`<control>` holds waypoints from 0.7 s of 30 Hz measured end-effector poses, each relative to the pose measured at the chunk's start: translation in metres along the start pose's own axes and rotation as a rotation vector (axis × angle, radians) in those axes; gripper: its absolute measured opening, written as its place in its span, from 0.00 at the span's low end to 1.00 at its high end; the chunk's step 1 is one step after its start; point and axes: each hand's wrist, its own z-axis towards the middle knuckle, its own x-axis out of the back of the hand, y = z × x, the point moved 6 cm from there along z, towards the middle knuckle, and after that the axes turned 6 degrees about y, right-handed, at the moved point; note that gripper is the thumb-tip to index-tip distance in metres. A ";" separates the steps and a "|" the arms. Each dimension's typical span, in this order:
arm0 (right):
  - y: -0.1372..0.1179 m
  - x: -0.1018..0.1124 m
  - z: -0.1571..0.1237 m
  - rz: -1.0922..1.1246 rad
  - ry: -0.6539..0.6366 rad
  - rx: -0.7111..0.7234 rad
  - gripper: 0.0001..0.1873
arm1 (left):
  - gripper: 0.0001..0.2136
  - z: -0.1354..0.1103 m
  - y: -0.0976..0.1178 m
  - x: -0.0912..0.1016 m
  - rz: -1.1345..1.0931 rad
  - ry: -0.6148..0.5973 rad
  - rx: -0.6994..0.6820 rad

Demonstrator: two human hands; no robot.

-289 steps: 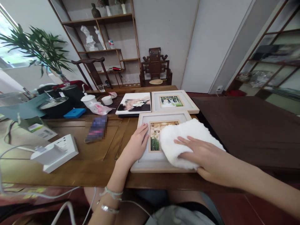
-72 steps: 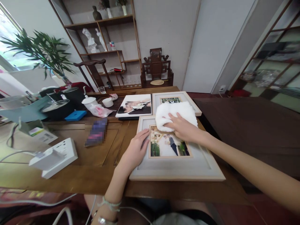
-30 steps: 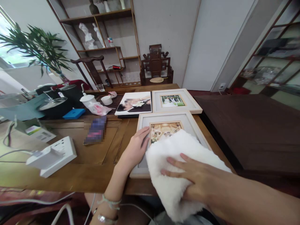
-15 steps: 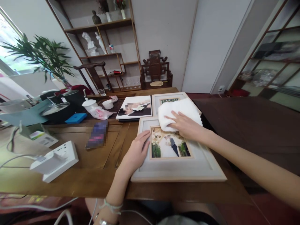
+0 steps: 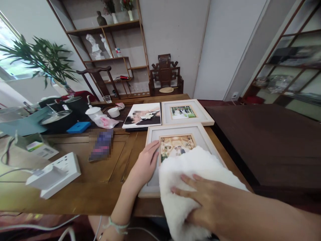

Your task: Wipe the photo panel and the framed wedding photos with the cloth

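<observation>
A large light-wood picture frame lies flat on the wooden table in front of me. My left hand rests flat on the frame's left edge, fingers stretched out. My right hand presses a fluffy white cloth onto the frame's near half, fingers spread over the cloth. The cloth covers the lower part of the photo and hangs over the table's near edge.
A smaller framed photo and an unframed print lie behind the large frame. A white power strip, a phone, cups, pots and a blue box sit to the left. A dark table stands on the right.
Half a second ago my right hand held the cloth at the frame's far right corner; it has swept toward me to the near edge. My left hand has stayed put.
</observation>
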 end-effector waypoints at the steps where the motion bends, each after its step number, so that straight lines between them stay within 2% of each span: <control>1: 0.002 -0.001 0.002 0.015 0.012 -0.013 0.25 | 0.18 0.000 0.000 0.000 -0.001 -0.001 0.003; 4: 0.024 -0.010 0.012 0.062 0.048 -0.072 0.31 | 0.18 0.000 0.000 0.001 -0.007 -0.001 0.016; 7: 0.065 -0.018 0.027 0.004 0.119 -0.178 0.35 | 0.18 0.001 0.002 0.002 -0.023 -0.007 0.013; 11: 0.117 -0.009 0.050 -0.175 0.244 -0.265 0.36 | 0.18 0.001 0.004 0.005 -0.036 0.006 0.018; 13: 0.130 -0.005 0.062 -0.242 0.240 -0.286 0.35 | 0.18 0.000 0.004 0.005 -0.044 0.007 0.027; 16: 0.129 -0.011 0.072 -0.261 0.138 -0.279 0.33 | 0.19 0.000 0.004 0.005 -0.066 0.009 0.027; 21: 0.083 -0.023 0.054 -0.099 0.032 -0.196 0.32 | 0.19 0.000 0.004 0.004 -0.073 -0.004 0.021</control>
